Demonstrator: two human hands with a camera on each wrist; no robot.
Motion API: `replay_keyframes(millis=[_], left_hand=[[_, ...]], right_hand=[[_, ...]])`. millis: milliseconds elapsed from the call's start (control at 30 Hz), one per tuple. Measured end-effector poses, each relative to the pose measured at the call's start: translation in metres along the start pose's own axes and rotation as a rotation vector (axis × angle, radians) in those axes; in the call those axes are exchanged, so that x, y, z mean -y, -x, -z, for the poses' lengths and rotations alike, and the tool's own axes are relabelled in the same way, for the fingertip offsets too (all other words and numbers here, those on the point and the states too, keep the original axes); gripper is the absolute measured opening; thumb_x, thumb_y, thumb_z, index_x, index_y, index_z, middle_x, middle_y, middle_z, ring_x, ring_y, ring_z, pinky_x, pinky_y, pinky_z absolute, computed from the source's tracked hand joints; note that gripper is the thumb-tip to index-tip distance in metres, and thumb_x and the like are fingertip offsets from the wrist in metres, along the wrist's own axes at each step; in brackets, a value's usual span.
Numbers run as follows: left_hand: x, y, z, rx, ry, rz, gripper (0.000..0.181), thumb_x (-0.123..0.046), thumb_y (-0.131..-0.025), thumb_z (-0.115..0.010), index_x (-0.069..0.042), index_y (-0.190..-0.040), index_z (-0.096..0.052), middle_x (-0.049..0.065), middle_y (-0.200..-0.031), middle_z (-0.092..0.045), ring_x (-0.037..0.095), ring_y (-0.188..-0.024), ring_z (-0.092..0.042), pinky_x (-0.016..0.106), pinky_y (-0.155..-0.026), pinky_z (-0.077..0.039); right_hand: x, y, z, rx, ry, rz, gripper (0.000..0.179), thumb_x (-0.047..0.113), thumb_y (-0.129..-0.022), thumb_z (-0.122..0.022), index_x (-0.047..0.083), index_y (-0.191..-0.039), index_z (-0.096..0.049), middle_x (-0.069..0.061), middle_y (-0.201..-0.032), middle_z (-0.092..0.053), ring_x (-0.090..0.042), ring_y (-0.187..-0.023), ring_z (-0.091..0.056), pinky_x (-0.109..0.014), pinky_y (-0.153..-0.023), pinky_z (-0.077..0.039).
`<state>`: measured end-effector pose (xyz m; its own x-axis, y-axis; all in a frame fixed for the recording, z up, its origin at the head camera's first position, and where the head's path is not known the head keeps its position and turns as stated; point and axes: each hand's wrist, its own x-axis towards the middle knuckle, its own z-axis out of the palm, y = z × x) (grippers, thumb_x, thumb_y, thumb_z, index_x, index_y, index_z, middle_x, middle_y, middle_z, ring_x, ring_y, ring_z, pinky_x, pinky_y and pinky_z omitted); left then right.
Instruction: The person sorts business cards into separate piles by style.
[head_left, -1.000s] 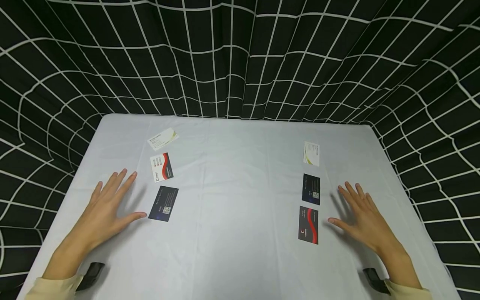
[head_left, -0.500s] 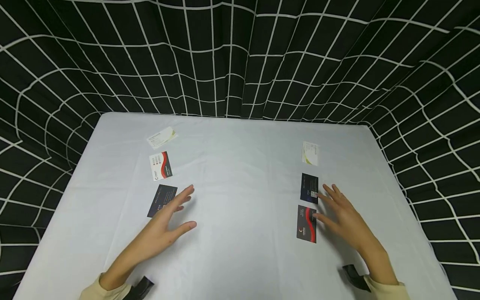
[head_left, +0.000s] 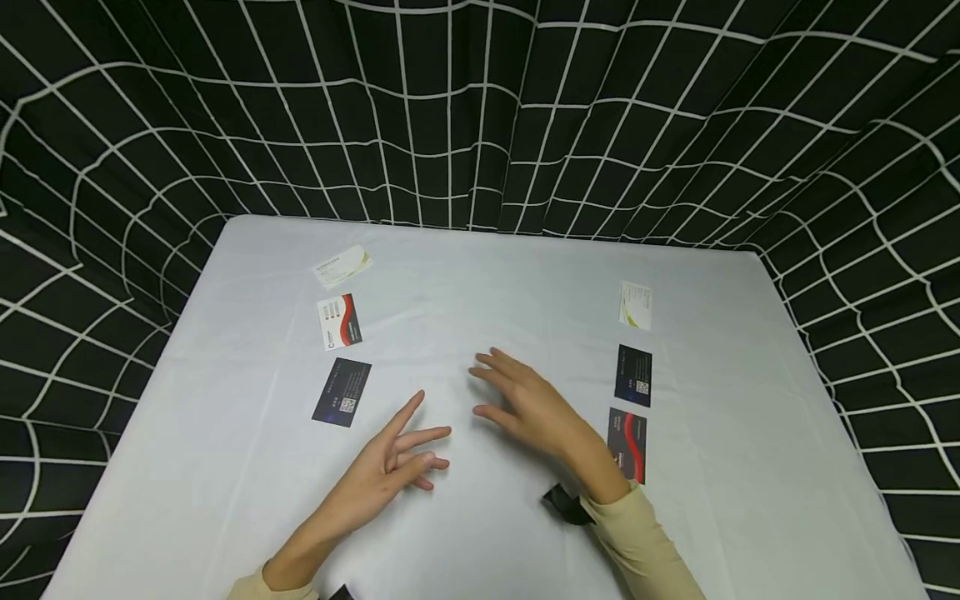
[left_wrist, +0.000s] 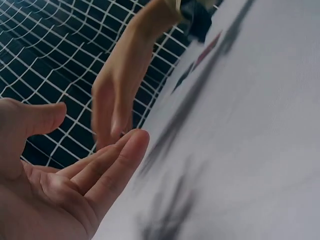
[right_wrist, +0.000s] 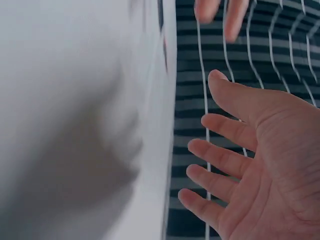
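My left hand (head_left: 386, 467) is over the front middle of the table, palm turned inward, fingers spread and holding nothing. My right hand (head_left: 532, 404) hangs over the middle, fingers relaxed and bare of any object; the right wrist view shows its palm and fingers (right_wrist: 215, 150) above the cloth. Nearest the left hand lies a dark business card with a QR code (head_left: 342, 392). Behind it are a white business card with a red wave (head_left: 340, 322) and a white-and-green business card (head_left: 342, 266). The right forearm partly covers a black-and-red business card (head_left: 627, 444).
On the right, a second dark card with a QR code (head_left: 633, 375) and another white-and-green card (head_left: 636, 305) lie in a column behind the black-and-red one. White cloth covers the table (head_left: 465, 292). A black curtain with a white grid (head_left: 480, 108) surrounds its back and sides.
Both hands have moved inward from the table's sides to its middle, the left rightward past the dark card, the right leftward across the right-hand cards. The cards keep their places on the cloth.
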<state>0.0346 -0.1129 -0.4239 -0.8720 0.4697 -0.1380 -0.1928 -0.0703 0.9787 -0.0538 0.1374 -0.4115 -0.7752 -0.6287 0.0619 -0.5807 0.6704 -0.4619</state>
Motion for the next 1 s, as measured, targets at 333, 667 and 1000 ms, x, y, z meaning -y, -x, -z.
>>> replay_keyframes(millis=[333,667,1000], left_hand=[[0.008,0.006,0.010,-0.208,0.175,0.087,0.075,-0.016,-0.104,-0.049,-0.006,-0.156,0.004,0.028,-0.133,-0.055,0.026,-0.097,-0.071,0.040,-0.073,-0.059],[0.008,0.025,0.043,-0.501,0.132,0.135,0.081,-0.027,-0.104,-0.049,-0.011,-0.156,0.011,0.019,-0.131,-0.060,0.024,-0.095,-0.071,0.041,-0.072,-0.059],[0.017,0.032,0.055,-0.601,0.088,0.204,0.083,-0.025,-0.104,-0.051,-0.008,-0.155,0.012,0.017,-0.127,-0.064,0.016,-0.086,-0.071,0.036,-0.065,-0.059]], right_hand=[[0.038,-0.062,-0.042,0.093,0.007,0.112,0.048,0.032,-0.095,-0.065,0.008,-0.136,-0.057,-0.008,-0.146,-0.049,-0.025,-0.140,-0.038,-0.040,-0.112,-0.035],[0.073,-0.108,-0.071,0.029,0.070,-0.010,0.054,0.042,-0.090,-0.070,0.009,-0.132,-0.060,-0.003,-0.132,-0.058,-0.019,-0.117,-0.057,-0.035,-0.089,-0.053],[0.105,-0.142,-0.089,0.076,0.326,-0.126,0.085,0.056,-0.066,-0.082,0.010,-0.133,-0.060,-0.003,-0.117,-0.062,-0.017,-0.102,-0.056,-0.029,-0.075,-0.054]])
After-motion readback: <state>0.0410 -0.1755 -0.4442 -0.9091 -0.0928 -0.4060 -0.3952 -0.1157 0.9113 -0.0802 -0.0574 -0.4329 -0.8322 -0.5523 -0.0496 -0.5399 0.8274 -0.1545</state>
